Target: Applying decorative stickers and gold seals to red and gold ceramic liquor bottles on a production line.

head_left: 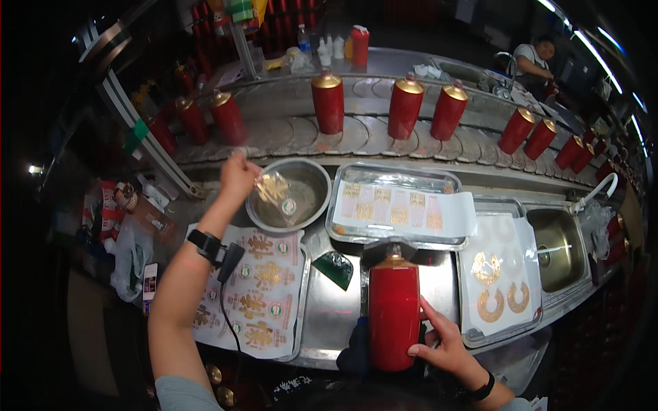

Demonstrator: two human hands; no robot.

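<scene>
Pinched in my left hand (238,177) is a clear decal (274,188) with gold lettering and a small green-and-white round mark. It hangs over a round metal bowl (321,179) of what looks like water. My right hand (444,339) grips the lower right side of a red bottle (394,308) with a gold shoulder, thumb in front, fingers partly hidden behind. The bottle seems to rest on a dark support, mostly hidden. A dark green scraper-like piece (334,270) lies on the metal worktop between bowl and bottle.
Sheets of gold decals lie on a left tray (299,329), a middle tray (336,229) and a right tray (473,337). Several red bottles (328,103) stand on a slatted conveyor (363,133) behind. A sink (554,246) is at right; a person (533,61) works far right.
</scene>
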